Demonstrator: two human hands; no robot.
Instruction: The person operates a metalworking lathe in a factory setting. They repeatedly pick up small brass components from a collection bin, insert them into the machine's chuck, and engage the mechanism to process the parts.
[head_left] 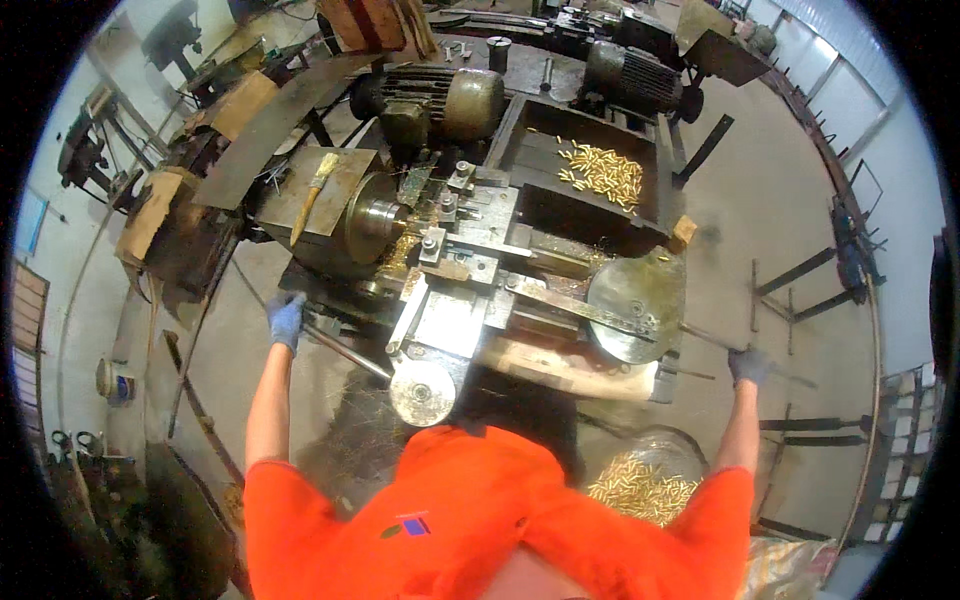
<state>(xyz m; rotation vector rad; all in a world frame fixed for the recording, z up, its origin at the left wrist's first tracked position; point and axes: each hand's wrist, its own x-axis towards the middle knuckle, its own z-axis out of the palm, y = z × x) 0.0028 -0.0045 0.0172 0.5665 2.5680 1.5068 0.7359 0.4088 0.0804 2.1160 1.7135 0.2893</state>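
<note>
A small metal lathe (450, 320) stands in front of me, with its round chuck (372, 218) at the left and clamped tool blocks (460, 250) in the middle. My left hand (286, 318), in a blue-grey glove, is closed around a metal lever (345, 352) left of the lathe. On the right, my gloved right hand (747, 365) grips a thin metal rod (705, 336) beside a large round disc (630, 308). Its outline is slightly blurred. A smaller round handwheel (422, 392) sits at the lathe's near end.
Small brass-coloured parts (600, 175) lie in a dark metal tray (645, 228) behind the lathe; more fill a round basin (690, 447) near my right elbow. A brush (315, 195) rests on the headstock. Electric motors (430, 100) stand behind; metal bars jut out at the right.
</note>
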